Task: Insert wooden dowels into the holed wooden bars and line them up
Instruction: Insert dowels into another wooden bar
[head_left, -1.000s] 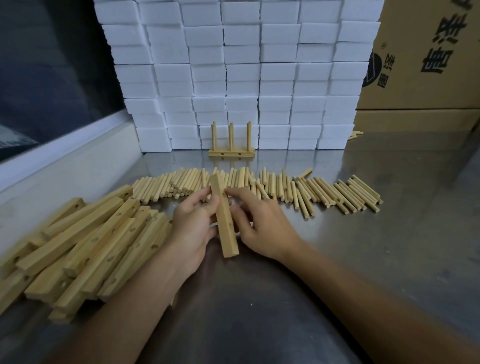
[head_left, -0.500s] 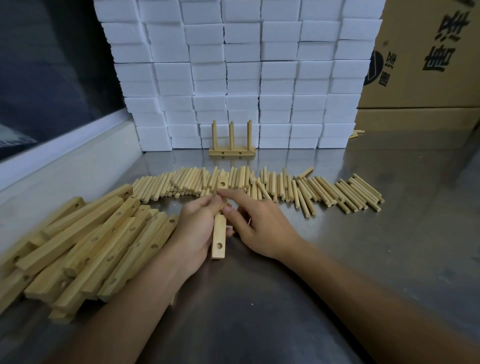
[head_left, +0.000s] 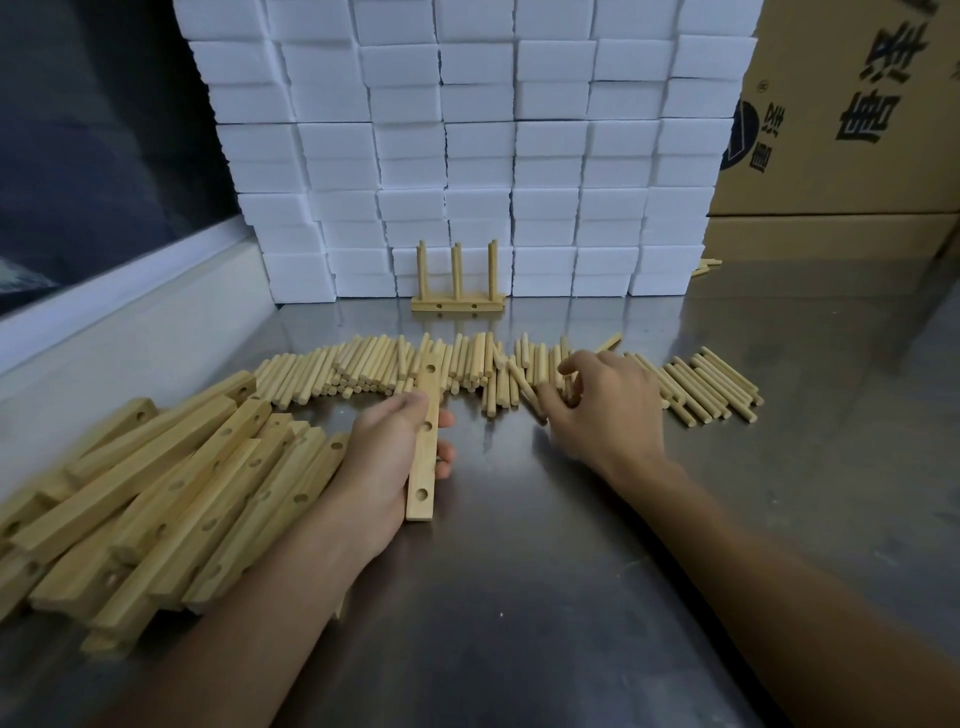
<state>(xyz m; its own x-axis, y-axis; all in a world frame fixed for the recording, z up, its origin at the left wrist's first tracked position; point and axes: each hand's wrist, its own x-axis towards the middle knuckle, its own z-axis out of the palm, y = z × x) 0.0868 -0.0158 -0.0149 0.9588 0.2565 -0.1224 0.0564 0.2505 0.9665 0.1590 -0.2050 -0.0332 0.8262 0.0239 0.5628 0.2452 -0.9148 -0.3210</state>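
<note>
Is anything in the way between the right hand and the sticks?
Nothing visible is. The right hand already sits on the dowels, its fingers curled down among them, with no other thing between. Whether it has picked one is too blurred to tell. The left hand holds the bar, holes facing up.

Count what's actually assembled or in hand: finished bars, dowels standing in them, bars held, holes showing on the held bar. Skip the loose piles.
Finished bar: 1
Dowels standing in it: 3
Held bar, in the left hand: 1
Holes showing on the held bar: 3
Right hand: over the loose dowels, grip unclear
Total: 8
</note>
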